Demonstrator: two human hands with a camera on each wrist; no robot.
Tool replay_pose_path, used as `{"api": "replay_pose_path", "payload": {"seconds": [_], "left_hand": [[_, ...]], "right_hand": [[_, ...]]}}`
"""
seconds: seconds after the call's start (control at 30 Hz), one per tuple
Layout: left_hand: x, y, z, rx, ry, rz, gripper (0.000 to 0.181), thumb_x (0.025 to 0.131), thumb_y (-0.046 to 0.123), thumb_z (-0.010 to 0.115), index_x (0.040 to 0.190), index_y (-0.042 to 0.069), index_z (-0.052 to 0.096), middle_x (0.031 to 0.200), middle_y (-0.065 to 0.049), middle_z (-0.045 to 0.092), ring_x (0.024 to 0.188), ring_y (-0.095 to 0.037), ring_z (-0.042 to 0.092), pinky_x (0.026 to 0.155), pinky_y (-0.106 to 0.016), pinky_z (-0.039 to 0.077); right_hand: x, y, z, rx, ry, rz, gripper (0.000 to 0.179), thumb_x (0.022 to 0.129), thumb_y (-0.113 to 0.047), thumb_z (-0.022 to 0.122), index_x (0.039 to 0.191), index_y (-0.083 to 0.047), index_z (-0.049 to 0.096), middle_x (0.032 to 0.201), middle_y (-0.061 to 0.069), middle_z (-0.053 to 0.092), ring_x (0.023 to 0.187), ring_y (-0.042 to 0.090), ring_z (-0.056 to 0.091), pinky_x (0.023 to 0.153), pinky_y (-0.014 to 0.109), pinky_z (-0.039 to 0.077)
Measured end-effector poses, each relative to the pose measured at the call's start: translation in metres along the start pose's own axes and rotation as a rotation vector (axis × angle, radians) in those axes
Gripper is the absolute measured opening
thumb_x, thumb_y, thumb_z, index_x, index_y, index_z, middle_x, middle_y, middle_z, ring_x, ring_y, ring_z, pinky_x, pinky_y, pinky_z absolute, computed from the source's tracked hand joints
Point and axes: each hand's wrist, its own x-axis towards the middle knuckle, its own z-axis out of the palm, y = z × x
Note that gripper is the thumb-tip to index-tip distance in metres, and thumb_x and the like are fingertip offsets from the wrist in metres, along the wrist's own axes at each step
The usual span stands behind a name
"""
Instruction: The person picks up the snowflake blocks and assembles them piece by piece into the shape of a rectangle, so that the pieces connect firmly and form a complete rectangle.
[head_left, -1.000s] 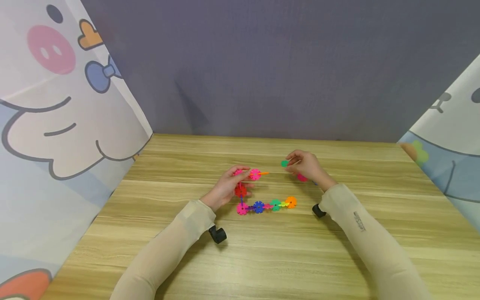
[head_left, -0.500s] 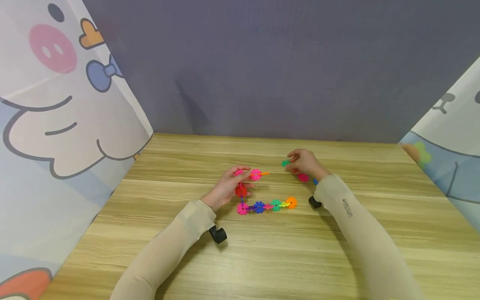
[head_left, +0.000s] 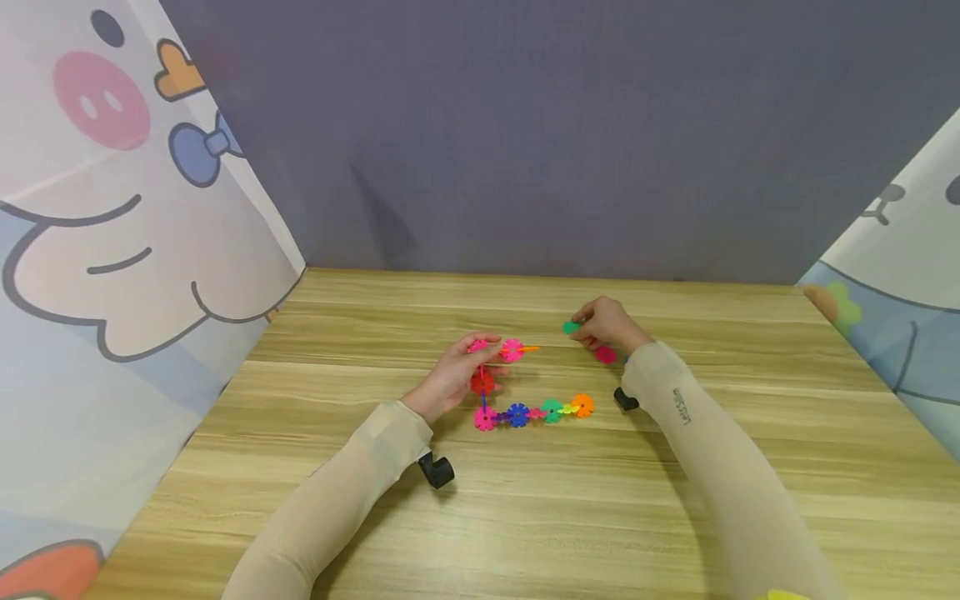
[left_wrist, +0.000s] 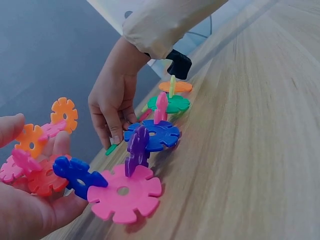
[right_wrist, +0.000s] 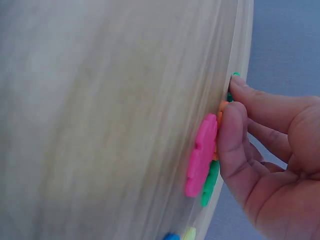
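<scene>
In the head view, my left hand (head_left: 450, 377) holds a linked chain of coloured plastic snowflake discs. Its held part includes a red disc (left_wrist: 47, 177) and pink and orange ones. From a pink disc (head_left: 485, 418) the chain runs right along the table through a blue disc (head_left: 517, 415) and a green one (head_left: 552, 411) to an orange end disc (head_left: 582, 406). Farther back, my right hand (head_left: 611, 323) pinches the edge of a loose green snowflake disc (head_left: 571, 327) at table level. A loose pink disc (right_wrist: 201, 155) lies beside that hand.
Around the right hand, another green disc (right_wrist: 210, 186), a blue disc (right_wrist: 171, 236) and a pale yellow disc (right_wrist: 190, 233) show partly. A grey panel (head_left: 525, 150) closes off the back of the wooden table (head_left: 525, 517). Printed cartoon panels stand at both sides.
My right forearm has shifted left, while the fingers stay at the loose green disc. The left hand and chain have hardly moved. A yellow edge appears at the head view's bottom.
</scene>
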Motion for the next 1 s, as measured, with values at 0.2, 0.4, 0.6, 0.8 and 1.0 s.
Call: {"api": "replay_pose_path", "payload": {"seconds": [0.2,0.4,0.6,0.8,1.0], "left_hand": [[0.0,0.0,0.0,0.0,0.006,0.004,0.037,0.104,0.01,0.053,0.136,-0.005,0.046,0.092,-0.004,0.067,0.081,-0.014,0.069,0.083,-0.045,0.058],[0.001,-0.001,0.001,-0.017,0.013,0.012,0.028,0.103,0.01,0.054,0.129,-0.002,0.049,0.089,-0.005,0.067,0.081,-0.016,0.069,0.089,-0.046,0.055],[0.002,-0.002,-0.001,-0.039,0.001,0.033,0.024,0.103,0.008,0.053,0.125,-0.001,0.051,0.087,-0.005,0.068,0.079,-0.015,0.068,0.089,-0.046,0.056],[0.002,-0.002,-0.002,-0.04,0.001,0.039,0.022,0.103,0.009,0.054,0.123,0.001,0.053,0.087,-0.004,0.068,0.08,-0.016,0.068,0.089,-0.046,0.056],[0.003,-0.002,-0.002,-0.035,0.004,0.03,0.023,0.104,0.01,0.053,0.125,0.001,0.053,0.088,-0.004,0.067,0.081,-0.017,0.068,0.089,-0.045,0.056]], "right_hand": [[-0.001,-0.001,0.001,-0.002,0.023,-0.007,0.031,0.086,0.006,0.072,0.114,0.014,0.061,0.079,0.014,0.063,0.058,0.016,0.061,0.056,0.029,0.057],[-0.001,-0.002,0.003,-0.023,0.057,-0.05,0.028,0.083,0.008,0.073,0.106,0.012,0.059,0.081,0.017,0.063,0.057,0.018,0.063,0.054,0.031,0.058],[-0.004,-0.002,0.004,-0.01,0.081,-0.049,0.023,0.083,0.009,0.072,0.103,0.01,0.06,0.086,0.018,0.067,0.061,0.018,0.064,0.057,0.031,0.059],[-0.009,-0.003,0.006,0.025,0.083,-0.059,0.015,0.088,0.007,0.067,0.101,0.011,0.062,0.086,0.021,0.069,0.063,0.02,0.067,0.061,0.032,0.06],[-0.017,-0.005,0.009,0.076,0.048,-0.076,0.016,0.09,0.006,0.065,0.103,0.015,0.063,0.088,0.024,0.069,0.065,0.025,0.07,0.063,0.035,0.061]]}}
